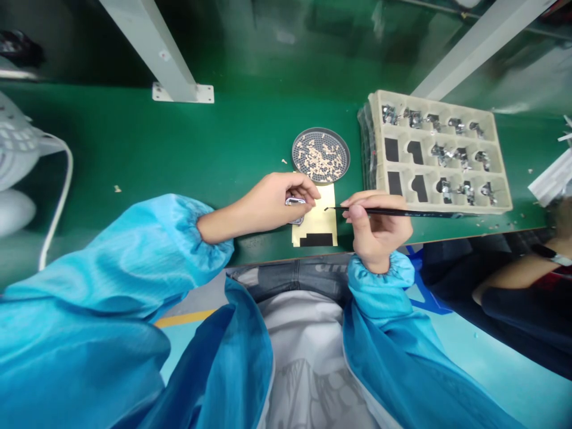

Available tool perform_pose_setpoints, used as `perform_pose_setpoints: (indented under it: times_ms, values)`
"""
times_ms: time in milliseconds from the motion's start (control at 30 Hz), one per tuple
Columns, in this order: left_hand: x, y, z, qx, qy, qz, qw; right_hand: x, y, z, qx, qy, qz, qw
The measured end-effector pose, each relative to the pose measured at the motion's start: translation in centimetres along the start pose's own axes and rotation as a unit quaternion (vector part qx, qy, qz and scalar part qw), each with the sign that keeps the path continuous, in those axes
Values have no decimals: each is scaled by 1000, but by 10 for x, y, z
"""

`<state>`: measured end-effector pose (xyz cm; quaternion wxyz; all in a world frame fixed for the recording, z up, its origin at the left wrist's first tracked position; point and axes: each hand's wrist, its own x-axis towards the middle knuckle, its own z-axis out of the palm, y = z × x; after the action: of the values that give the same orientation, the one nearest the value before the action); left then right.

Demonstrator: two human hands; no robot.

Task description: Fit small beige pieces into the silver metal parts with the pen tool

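Observation:
My left hand [281, 199] is closed around a small shiny metal part [295, 202], mostly hidden by the fingers. Between the fingers and thumb of my right hand [378, 226] is a pair of black tweezers [393, 212], lying level with the thin bent tip pointing left toward the metal part. The tip is apart from my left hand. Under the hands lies a yellow sheet [328, 223] with a black strip [316, 240] at its near end. Just beyond it, a round grey dish [295, 158] holds many small pale pieces.
A stack of cream compartment trays [503, 179] at the right holds metal parts and black pieces. Metal posts [174, 71] rise from the green table [250, 131]. A white cable [69, 173] lies left. Another person's arm [513, 277] is at the right edge.

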<state>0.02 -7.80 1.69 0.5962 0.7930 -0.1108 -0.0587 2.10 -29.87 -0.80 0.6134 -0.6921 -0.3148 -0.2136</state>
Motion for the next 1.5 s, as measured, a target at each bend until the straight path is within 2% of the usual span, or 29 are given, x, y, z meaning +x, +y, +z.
perform_pose_setpoints:
  times_ms: [367, 700, 800, 900, 1033, 1133, 1233, 1333, 1433, 1500]
  values:
    - [3, 8, -12, -22, -63, -7, 998, 0, 1, 3, -2, -3, -4, 1000]
    - [3, 3, -11, -5, -53, -4, 999, 0, 0, 3, 5, -10, -2, 1000]
    - [-1, 4, -11, 68, -29, 43, 996, -1, 1, 2, -2, -9, -2, 1000]
    - [-3, 8, -17, 192, -9, 100, 976, -1, 2, 1, -10, 0, -3, 1000]
    - [-3, 9, -30, 300, -48, 69, 950, -2, 2, 1, -8, 16, 5, 1000]
    - [-3, 7, -32, 331, -86, 64, 937, -2, 2, 2, -3, 15, 10, 1000]
    - [-5, 7, -27, 279, -77, 58, 956, -2, 3, 3, -6, 21, 10, 1000]
    - [-6, 7, -20, 89, -63, -8, 994, -1, 4, 3, -15, 59, 13, 998]
    - [-6, 6, -13, -98, -57, -75, 991, 1, 5, 4, -12, 100, 22, 995]
    - [-6, 6, -11, -126, -40, -89, 987, 1, 4, 4, -9, 109, 26, 994]
